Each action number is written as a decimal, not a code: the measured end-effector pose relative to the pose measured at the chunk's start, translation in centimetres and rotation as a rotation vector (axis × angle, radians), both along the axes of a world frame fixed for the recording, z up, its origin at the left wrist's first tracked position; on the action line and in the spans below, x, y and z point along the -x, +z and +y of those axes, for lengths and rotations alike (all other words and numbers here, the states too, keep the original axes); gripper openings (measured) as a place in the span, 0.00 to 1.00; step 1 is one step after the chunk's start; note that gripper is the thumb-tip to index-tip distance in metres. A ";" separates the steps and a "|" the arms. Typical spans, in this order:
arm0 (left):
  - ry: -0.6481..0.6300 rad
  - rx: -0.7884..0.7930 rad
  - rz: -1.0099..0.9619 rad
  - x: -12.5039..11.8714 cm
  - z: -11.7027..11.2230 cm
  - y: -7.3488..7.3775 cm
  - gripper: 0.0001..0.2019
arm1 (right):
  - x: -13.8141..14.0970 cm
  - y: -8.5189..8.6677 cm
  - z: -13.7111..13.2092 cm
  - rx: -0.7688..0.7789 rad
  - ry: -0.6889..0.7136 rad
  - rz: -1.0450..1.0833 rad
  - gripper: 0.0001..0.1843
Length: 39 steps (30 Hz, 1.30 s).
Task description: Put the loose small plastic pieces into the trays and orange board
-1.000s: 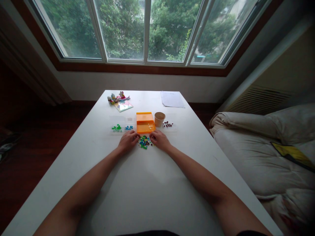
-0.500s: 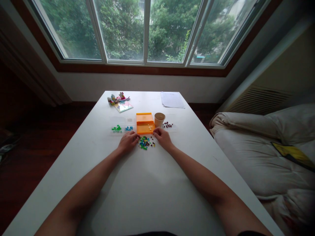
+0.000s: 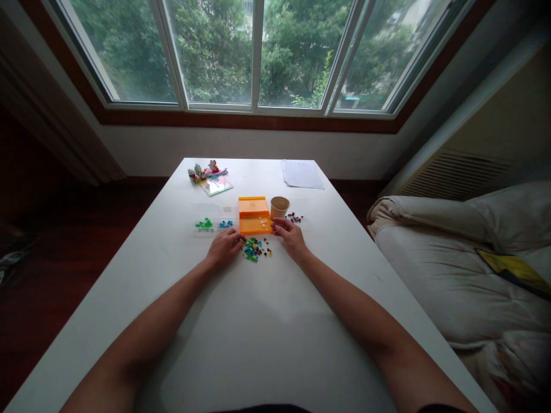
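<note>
We had our left hand [image 3: 224, 248] curled at the left edge of the mixed brick pile [image 3: 253, 250], grip unreadable. Right hand [image 3: 293, 237] was by the orange box [image 3: 248, 225], fingertips close together; couldn't confirm a pinched piece. Pile lay just in front of box.

Background: window [image 3: 255, 51] with brown surround [image 3: 249, 119], green trees [image 3: 215, 57] beyond; curtain [image 3: 51, 115] at left. Far end of white table [image 3: 267, 327]: multicoloured toy figures [image 3: 198, 172] beside shiny card [image 3: 218, 184], left; pale paper sheet [image 3: 302, 174], right. Beside table, right: cream sofa [image 3: 430, 269] bearing yellow, dark-edged item [image 3: 514, 269]; slatted panel [image 3: 456, 173] behind. Left: reddish-brown floor [image 3: 64, 241].
</note>
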<state>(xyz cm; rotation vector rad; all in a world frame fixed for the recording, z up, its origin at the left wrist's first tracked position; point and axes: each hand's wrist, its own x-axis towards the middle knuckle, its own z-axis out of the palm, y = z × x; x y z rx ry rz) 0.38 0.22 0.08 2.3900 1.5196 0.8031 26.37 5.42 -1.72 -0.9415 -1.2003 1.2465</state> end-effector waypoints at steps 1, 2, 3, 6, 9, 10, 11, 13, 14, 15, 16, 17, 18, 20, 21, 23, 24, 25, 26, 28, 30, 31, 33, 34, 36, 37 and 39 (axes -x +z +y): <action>0.001 -0.002 0.002 0.0 0.0 0.0 0.10 | 0.0 0.1 0.0 0.006 0.019 0.023 0.22; 0.001 -0.003 0.003 0.0 0.0 0.0 0.10 | 0.0 0.1 -0.1 0.010 0.034 0.035 0.23; 0.001 -0.003 0.003 0.0 0.0 0.0 0.10 | 0.0 0.2 -0.1 0.011 0.044 0.038 0.23; 0.000 -0.003 0.001 0.0 0.0 0.0 0.10 | 0.0 0.1 0.0 0.002 0.035 -0.001 0.21; -0.002 -0.004 -0.003 0.0 0.0 0.1 0.10 | -0.2 -0.2 0.2 -0.031 -0.007 -0.113 0.16; -0.004 -0.004 -0.003 0.0 0.0 0.1 0.10 | -0.3 -0.3 0.2 -0.049 -0.019 -0.162 0.16; -0.006 -0.004 -0.004 0.0 0.0 0.1 0.10 | -0.4 -0.4 0.2 -0.072 -0.025 -0.214 0.15; -0.009 -0.002 -0.003 0.0 0.0 0.1 0.10 | -0.5 -0.5 0.0 -0.124 -0.020 -0.314 0.14; -0.010 -0.001 -0.002 0.0 0.0 0.1 0.10 | -0.5 -0.4 -0.1 -0.150 -0.013 -0.362 0.14; -0.011 -0.001 -0.001 0.0 0.0 0.1 0.10 | -0.5 -0.3 -0.3 -0.176 -0.001 -0.410 0.13; -0.013 -0.002 0.001 0.0 0.0 0.1 0.10 | -0.4 -0.2 -0.5 -0.206 0.014 -0.463 0.13; -0.015 -0.004 0.002 0.1 0.0 0.1 0.10 | -0.4 0.0 -0.7 -0.241 0.026 -0.516 0.12; -0.017 -0.006 0.004 0.1 0.0 0.1 0.10 | -0.3 0.1 -0.9 -0.279 0.036 -0.566 0.12; -0.018 -0.008 0.004 0.1 -0.1 0.1 0.10 | -0.2 0.5 -1.2 -0.358 0.049 -0.649 0.10; -0.018 -0.008 0.003 0.1 -0.1 0.0 0.10 | -0.1 0.7 -1.4 -0.390 0.053 -0.677 0.09; -0.016 -0.005 0.000 0.1 -0.1 0.0 0.10 | 0.0 0.9 -1.5 -0.430 0.057 -0.709 0.09; -0.016 -0.004 -0.001 0.1 -0.1 0.0 0.10 | 0.0 0.9 -1.5 -0.439 0.059 -0.717 0.09; -0.016 -0.003 -0.003 0.1 0.0 -0.1 0.09 | 0.0 0.9 -1.6 -0.444 0.059 -0.723 0.08; -0.016 -0.004 -0.004 0.2 0.0 -0.1 0.09 | 0.0 0.9 -1.6 -0.446 0.059 -0.728 0.08; -0.018 -0.006 -0.009 0.2 0.0 -0.2 0.10 | 0.0 0.8 -1.5 -0.445 0.059 -0.736 0.08; -0.024 -0.008 -0.013 0.2 0.1 -0.2 0.11 | 0.0 0.7 -1.5 -0.446 0.068 -0.737 0.08; -0.029 -0.007 -0.015 0.3 0.1 -0.3 0.11 | 0.0 0.7 -1.5 -0.446 0.071 -0.735 0.08; -0.042 -0.004 -0.014 0.3 0.1 -0.2 0.12 | 0.0 0.6 -1.5 -0.445 0.078 -0.729 0.08; -0.046 -0.003 -0.013 0.3 0.1 -0.2 0.12 | 0.0 0.6 -1.5 -0.443 0.081 -0.727 0.08; -0.045 -0.006 -0.010 0.3 0.1 -0.2 0.12 | 0.0 0.6 -1.5 -0.437 0.086 -0.726 0.08; -0.039 -0.008 -0.009 0.3 0.0 -0.1 0.12 | 0.0 0.6 -1.5 -0.434 0.087 -0.726 0.08; -0.023 -0.010 -0.008 0.2 0.0 -0.1 0.11 | 0.0 0.7 -1.6 -0.431 0.085 -0.724 0.08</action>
